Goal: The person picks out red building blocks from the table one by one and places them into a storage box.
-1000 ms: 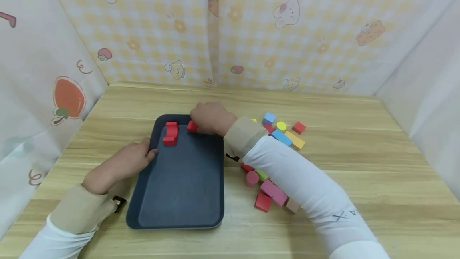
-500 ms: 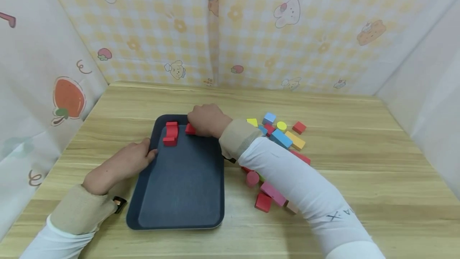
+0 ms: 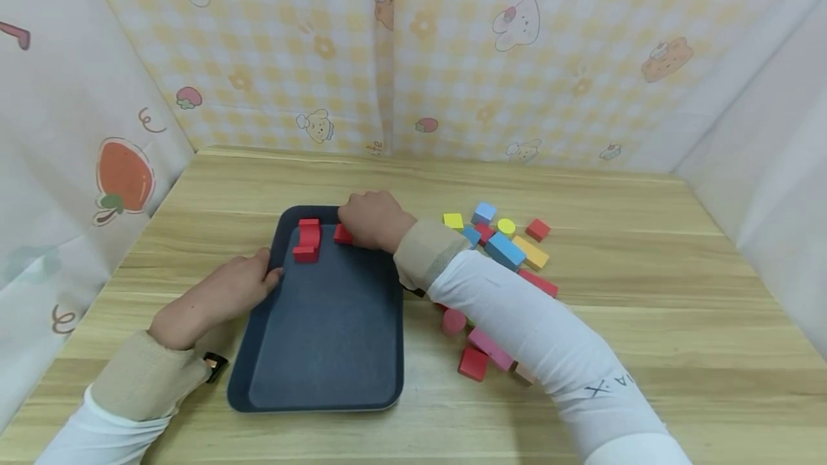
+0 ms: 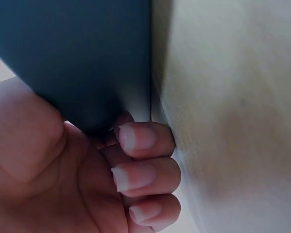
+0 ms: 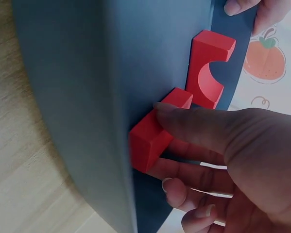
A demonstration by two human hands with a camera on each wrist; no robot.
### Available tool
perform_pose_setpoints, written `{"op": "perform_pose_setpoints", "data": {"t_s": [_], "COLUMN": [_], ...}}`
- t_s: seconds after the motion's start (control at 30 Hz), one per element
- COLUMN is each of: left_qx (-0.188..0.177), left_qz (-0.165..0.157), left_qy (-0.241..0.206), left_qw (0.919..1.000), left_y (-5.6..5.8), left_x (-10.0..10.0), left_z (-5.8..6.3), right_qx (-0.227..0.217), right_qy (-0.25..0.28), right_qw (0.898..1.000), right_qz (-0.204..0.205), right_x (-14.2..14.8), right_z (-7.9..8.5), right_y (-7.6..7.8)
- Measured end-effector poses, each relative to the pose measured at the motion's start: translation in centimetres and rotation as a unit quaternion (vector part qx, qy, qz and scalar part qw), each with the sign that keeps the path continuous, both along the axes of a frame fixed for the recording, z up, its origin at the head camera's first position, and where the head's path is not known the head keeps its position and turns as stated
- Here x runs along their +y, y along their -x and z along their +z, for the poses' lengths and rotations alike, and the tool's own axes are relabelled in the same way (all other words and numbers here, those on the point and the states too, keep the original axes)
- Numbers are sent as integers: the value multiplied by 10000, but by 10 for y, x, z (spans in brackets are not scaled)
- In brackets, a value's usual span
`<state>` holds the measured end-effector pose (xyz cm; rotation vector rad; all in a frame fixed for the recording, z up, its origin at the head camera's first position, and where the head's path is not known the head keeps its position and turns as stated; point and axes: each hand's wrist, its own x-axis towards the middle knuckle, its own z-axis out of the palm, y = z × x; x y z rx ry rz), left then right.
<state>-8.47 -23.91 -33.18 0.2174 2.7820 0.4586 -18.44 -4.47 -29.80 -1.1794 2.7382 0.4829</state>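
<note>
The right hand (image 3: 371,219) pinches a red block (image 5: 147,141) at the far end of the tray (image 3: 326,336), right of the arched red block (image 3: 309,235), apparently positioning it. The left hand (image 3: 239,282) grips the tray's left rim. Next calls for steady alignment, then a gentle release.

The head camera looks forward and down from above, far enough back to frame the tabletop (image 3: 646,271), the tray (image 3: 326,336) and the curtain (image 3: 452,70) behind. The left wrist camera sits close to the left fingers (image 4: 152,178), facing the tray's side, with the tabletop turned upright. The right wrist camera, also near, faces the right fingers (image 5: 201,125); it and the head view share the arched block (image 5: 202,63).
</note>
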Motion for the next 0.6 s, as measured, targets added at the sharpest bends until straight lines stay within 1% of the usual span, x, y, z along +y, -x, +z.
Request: {"op": "perform_pose_setpoints", "data": {"t_s": [0.6], "left_qx": [71], "left_qz": [-40], "left_qy": [-66], "left_qw": [9999], "left_y": [-3], "left_x": [-1], "left_z": [-1], "right_qx": [17], "right_qy": [42], "right_qw": [10000], "right_qz": [-13], "right_x": [1], "right_z": [0], "right_y": [-3]}}
